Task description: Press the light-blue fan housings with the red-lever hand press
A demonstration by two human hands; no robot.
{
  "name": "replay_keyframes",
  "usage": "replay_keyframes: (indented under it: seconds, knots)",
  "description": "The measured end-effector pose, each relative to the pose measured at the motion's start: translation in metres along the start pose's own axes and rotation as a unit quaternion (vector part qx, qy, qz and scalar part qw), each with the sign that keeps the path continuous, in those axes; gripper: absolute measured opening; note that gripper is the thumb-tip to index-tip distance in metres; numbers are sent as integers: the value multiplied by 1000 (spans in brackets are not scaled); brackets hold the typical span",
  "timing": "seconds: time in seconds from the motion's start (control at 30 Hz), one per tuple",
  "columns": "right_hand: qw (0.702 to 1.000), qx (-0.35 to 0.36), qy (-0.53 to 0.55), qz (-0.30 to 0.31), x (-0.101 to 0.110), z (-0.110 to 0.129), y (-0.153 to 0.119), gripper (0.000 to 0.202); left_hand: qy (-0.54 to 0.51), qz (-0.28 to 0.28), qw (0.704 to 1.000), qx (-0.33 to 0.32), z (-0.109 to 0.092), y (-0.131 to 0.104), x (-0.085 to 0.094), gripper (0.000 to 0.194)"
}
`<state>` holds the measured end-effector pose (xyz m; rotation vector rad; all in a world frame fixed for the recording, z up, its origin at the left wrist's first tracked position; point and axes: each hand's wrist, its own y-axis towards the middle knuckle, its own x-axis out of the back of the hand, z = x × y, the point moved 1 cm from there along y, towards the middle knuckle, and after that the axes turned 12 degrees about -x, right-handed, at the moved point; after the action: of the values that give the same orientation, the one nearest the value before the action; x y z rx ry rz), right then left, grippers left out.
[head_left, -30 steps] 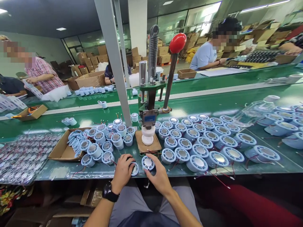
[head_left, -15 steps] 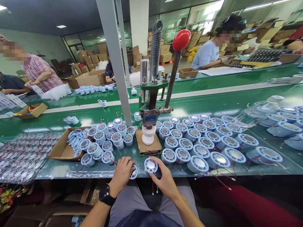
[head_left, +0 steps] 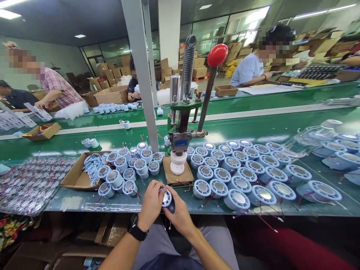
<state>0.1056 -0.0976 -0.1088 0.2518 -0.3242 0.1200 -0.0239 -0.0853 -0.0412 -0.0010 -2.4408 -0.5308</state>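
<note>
A light blue round housing (head_left: 166, 198) with a silver disc in its top is between my hands at the bench's front edge. My left hand (head_left: 152, 202) is closed on its left side, the fingers curled over it. My right hand (head_left: 180, 213) grips the same housing from the right, thumb below and fingers at the far side. Thin wires hang beneath. What lies under my left palm is hidden. Just beyond stands a hand press (head_left: 180, 142) with a red-knobbed lever (head_left: 217, 55); its white pressing head (head_left: 177, 165) is over a brown square pad (head_left: 165, 168).
Rows of similar housings (head_left: 247, 168) with trailing wires fill the right side. More housings (head_left: 120, 165) cluster on the left beside a cardboard box (head_left: 70, 180) of blue rings. Plastic-wrapped parts (head_left: 33, 183) lie at far left. A grey post (head_left: 143, 75) rises behind. Co-workers sit across the bench.
My right hand has moved left with its housing to meet my left hand. The second housing, earlier under my left hand, is now out of sight. The camera view has shifted slightly.
</note>
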Motion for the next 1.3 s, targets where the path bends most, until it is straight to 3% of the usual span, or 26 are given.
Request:
replay_keyframes:
  seconds: [0.17,0.27,0.33,0.57,0.8,0.93,1.1,1.2,1.3]
  knots:
    - [999,16,-26,-19,-3,-4,-2,62,-17,24,999,12,8,-12,2,30]
    - [998,23,-41,-29,-3,-7,-4,62,-31,60,998,17,10,-25,3,54]
    - [998,28,-50,-38,-4,-8,-4,62,-34,68,997,27,10,-32,-1,60]
    - [996,20,-55,-68,-9,-8,-8,68,-30,22,999,36,11,-43,-19,52]
    - [998,11,-41,-47,-8,-10,-7,78,-4,5,1000,23,12,-44,-21,51]
    - [998,14,-40,-55,-9,-10,-7,76,-14,24,999,22,14,-45,-23,49]
    - [997,28,-62,-29,-11,-15,-9,68,-29,-21,999,34,19,-52,-33,49]
    - [993,32,-109,36,3,-12,-6,69,-56,-36,997,42,20,-52,-34,47]
    - [974,62,-182,118,46,20,14,71,-80,-32,994,70,18,-43,-27,49]
